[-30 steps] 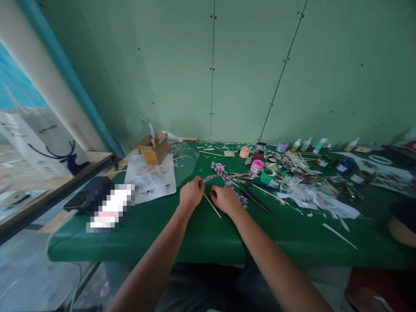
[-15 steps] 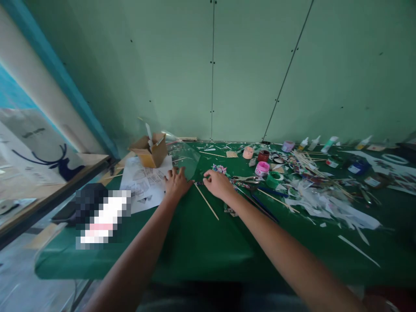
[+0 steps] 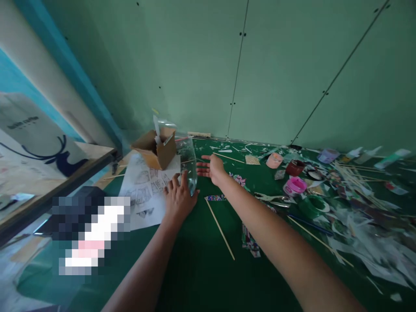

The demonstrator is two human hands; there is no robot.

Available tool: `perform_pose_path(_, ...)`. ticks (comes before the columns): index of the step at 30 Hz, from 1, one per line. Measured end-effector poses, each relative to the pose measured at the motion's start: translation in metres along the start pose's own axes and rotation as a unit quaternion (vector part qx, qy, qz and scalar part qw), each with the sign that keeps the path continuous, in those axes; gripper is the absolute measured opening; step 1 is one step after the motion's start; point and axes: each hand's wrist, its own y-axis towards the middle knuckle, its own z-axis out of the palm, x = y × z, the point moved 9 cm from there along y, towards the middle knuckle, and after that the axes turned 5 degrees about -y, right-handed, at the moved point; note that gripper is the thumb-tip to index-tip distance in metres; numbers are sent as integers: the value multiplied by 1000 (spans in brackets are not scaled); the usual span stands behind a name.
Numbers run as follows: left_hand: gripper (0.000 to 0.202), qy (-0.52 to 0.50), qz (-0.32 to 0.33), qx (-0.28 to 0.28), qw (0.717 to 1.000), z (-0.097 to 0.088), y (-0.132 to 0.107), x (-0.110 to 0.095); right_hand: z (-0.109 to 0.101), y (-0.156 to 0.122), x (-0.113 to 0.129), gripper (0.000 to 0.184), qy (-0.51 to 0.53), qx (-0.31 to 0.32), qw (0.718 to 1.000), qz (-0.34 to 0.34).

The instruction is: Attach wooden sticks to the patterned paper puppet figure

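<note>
My left hand (image 3: 178, 197) lies flat with fingers spread on the near edge of a clear plastic sheet (image 3: 187, 164) that curls up from the green table (image 3: 201, 277). My right hand (image 3: 212, 169) is stretched out, fingers open, just right of that sheet and holding nothing. A thin wooden stick (image 3: 220, 228) lies on the cloth between my forearms, its far end by a small patterned paper strip (image 3: 215, 198). A printed white paper (image 3: 147, 190) sits under and left of my left hand.
An open cardboard box (image 3: 157, 149) stands behind the paper. Paint pots (image 3: 295, 184), a green tape roll (image 3: 313, 204), scissors (image 3: 269, 197), sticks and paper scraps crowd the right side. A wooden ledge (image 3: 48, 190) and a blurred dark object (image 3: 87, 225) lie left.
Both hands left the stick and patterned strip and moved left and away toward the clear sheet. My left hand now presses the sheet; my right hand has opened beside it. The camera swung left.
</note>
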Motion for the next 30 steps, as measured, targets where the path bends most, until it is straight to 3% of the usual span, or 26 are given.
perform_pose_path(2,59,-21,0,6,1000,-2,2,2,8,3,2,31,21,39,999,-16)
perform_pose_path(6,58,-126,5,-16,992,-14,5,13,26,11,1,18,-197,65,975,-82)
perform_pose_path(8,62,-159,-12,-36,987,-20,6,23,41,11,-10,14,-253,99,961,-57)
perform_pose_path(12,56,-164,-41,-21,985,-21,6,32,66,-3,-35,12,-176,160,970,56)
perform_pose_path(16,34,-104,-63,29,992,-18,5,33,70,-15,-36,17,-80,138,984,77)
perform_pose_path(22,34,-106,-82,23,991,-26,5,30,78,-21,-48,21,-25,136,980,142)
perform_pose_path(27,34,-152,-103,36,982,-27,6,38,85,-23,-47,20,-120,166,973,109)
perform_pose_path(30,42,-163,-59,56,983,-26,0,37,85,-21,-39,19,-188,189,963,43)
